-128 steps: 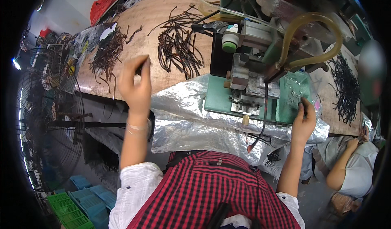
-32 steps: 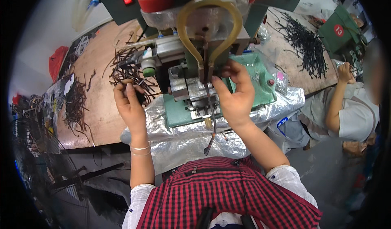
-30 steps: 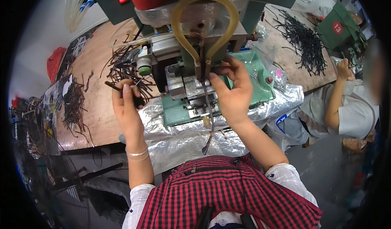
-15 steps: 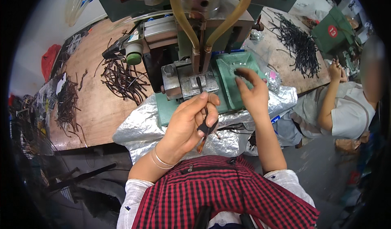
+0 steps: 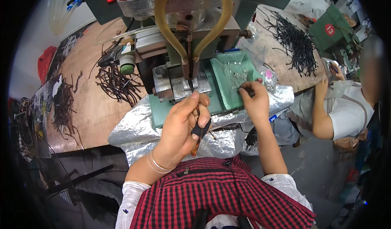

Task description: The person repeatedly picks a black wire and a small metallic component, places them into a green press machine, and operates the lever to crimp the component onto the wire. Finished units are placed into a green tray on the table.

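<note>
My left hand [image 5: 185, 125] is raised in front of the green press machine [image 5: 183, 41] and pinches a short black strap piece [image 5: 199, 132] between thumb and fingers, just below the metal die block [image 5: 183, 86]. My right hand [image 5: 253, 100] reaches onto the green base plate [image 5: 228, 72], fingertips closed on a small part among tiny metal pieces scattered there. A curved yellowish hose [image 5: 191, 9] loops above the die.
Crinkled silver foil [image 5: 134, 127] covers the bench edge. A pile of black straps [image 5: 116, 80] lies on the wooden table at left, another pile [image 5: 295, 41] at right. A seated person [image 5: 346, 102] works beside a second green machine [image 5: 332, 27] at right.
My left hand left the strap pile at left and came to the die front holding a black strap. My right hand moved from the die to the green plate at right.
</note>
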{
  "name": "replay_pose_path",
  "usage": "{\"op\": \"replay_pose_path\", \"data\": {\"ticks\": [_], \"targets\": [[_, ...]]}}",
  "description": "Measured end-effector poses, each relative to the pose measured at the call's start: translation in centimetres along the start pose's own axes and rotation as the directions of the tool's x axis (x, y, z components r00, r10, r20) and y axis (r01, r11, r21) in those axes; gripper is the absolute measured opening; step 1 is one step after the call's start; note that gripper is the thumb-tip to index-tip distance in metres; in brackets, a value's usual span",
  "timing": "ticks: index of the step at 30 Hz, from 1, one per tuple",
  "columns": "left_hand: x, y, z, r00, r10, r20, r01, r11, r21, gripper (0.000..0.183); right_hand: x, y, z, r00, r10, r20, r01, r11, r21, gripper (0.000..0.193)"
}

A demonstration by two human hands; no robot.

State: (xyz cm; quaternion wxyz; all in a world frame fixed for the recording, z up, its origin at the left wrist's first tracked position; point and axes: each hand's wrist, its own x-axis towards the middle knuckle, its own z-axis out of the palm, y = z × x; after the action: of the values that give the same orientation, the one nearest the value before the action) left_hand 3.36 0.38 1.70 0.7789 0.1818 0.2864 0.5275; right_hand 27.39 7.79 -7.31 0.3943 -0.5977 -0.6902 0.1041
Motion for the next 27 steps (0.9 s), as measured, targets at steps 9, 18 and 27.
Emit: {"op": "replay_pose_path", "data": {"ticks": [9, 18, 27], "targets": [[-3.0, 1.0, -2.1, 0.964, -0.146, 0.224, 0.043, 0.912, 0.407, 0.043, -0.3, -2.2, 1.2, 0.990, -0.136, 0.022, 0.137, 0.957, -0.257, 0.011], [-3.9, 10.8, -10.3, 0.363, 0.926, 0.103, -0.254, -0.007, 0.967, 0.009, 0.4, -3.0, 1.3, 0.988, -0.129, -0.080, 0.137, 0.985, 0.109, 0.011], [4.3, 11.2, -20.2, 0.508, 0.848, 0.150, 0.423, -0.397, 0.814, 0.014, -0.6, -1.8, 1.5, 0.991, 0.051, -0.124, -0.030, 0.986, 0.162, 0.015]]}}
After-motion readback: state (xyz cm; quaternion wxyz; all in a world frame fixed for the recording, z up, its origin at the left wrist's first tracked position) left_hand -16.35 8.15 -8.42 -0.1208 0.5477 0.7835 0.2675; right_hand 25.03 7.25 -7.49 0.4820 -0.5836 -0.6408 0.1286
